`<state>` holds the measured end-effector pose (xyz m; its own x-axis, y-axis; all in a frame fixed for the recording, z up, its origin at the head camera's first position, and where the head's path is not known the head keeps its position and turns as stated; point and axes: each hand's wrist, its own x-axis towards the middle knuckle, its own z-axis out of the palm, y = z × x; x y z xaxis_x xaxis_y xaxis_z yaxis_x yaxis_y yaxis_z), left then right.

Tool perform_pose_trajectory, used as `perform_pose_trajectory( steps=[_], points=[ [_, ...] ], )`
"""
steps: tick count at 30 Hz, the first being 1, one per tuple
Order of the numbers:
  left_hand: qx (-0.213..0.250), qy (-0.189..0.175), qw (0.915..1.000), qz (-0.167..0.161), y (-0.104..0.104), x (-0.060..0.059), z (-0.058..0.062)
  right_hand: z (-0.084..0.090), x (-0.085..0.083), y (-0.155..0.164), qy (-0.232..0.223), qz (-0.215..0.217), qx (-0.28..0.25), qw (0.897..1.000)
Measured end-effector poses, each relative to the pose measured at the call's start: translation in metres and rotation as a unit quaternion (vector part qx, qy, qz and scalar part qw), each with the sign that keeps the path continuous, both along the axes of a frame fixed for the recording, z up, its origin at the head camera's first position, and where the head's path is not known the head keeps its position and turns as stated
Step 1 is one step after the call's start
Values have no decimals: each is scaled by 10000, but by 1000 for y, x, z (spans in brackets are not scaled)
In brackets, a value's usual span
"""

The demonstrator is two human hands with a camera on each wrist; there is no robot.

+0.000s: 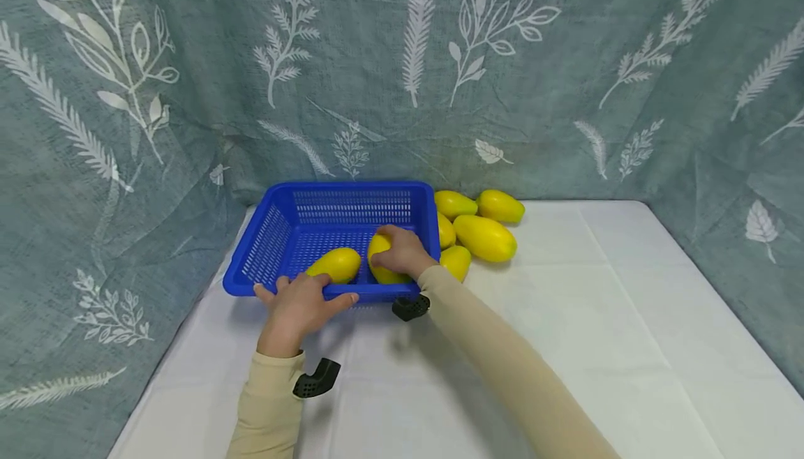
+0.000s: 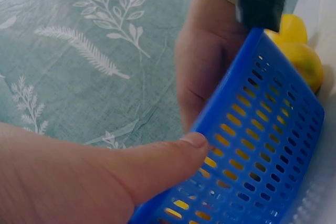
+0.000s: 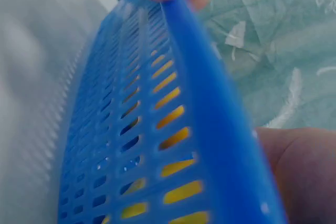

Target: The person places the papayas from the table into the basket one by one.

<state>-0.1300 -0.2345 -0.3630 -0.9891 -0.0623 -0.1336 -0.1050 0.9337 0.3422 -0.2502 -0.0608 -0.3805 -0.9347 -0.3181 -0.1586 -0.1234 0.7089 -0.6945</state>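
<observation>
My left hand (image 1: 300, 309) grips the near rim of a blue plastic basket (image 1: 352, 190), fingers over the edge. In the left wrist view its thumb (image 2: 173, 158) presses the outside of the rim. A yellow mango (image 1: 339, 264) lies in the basket just beyond those fingers. My right hand (image 1: 405, 253) reaches over the near rim at the basket's right side and holds a second yellow mango (image 1: 380, 271), partly hidden under the hand. In the right wrist view the slotted basket wall (image 3: 152, 114) hides most of the fruit.
Against the basket's right side lie several more yellow mangoes (image 1: 485, 238), some with greenish ends. A white cloth (image 1: 597, 319) covers the table. Green leaf-patterned curtains (image 1: 377, 61) hang close behind and at both sides. Black wrist mounts (image 1: 317, 379) sit on both wrists.
</observation>
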Motion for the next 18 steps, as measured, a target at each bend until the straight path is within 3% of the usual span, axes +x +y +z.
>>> perform_pose_trajectory(
  steps=[3, 10, 18],
  points=[
    [90, -7, 9999, 52, -1, 5, -2, -7, 5, -2, -174, -41, -163, 9997],
    [-48, -101, 9999, -16, -2, 1, 1, -4, 5, -3, -571, 191, -443, 9972],
    [-90, -110, 9999, -60, 1, 1, 0, -8, 3, 0, -813, 656, -726, 9919]
  ],
)
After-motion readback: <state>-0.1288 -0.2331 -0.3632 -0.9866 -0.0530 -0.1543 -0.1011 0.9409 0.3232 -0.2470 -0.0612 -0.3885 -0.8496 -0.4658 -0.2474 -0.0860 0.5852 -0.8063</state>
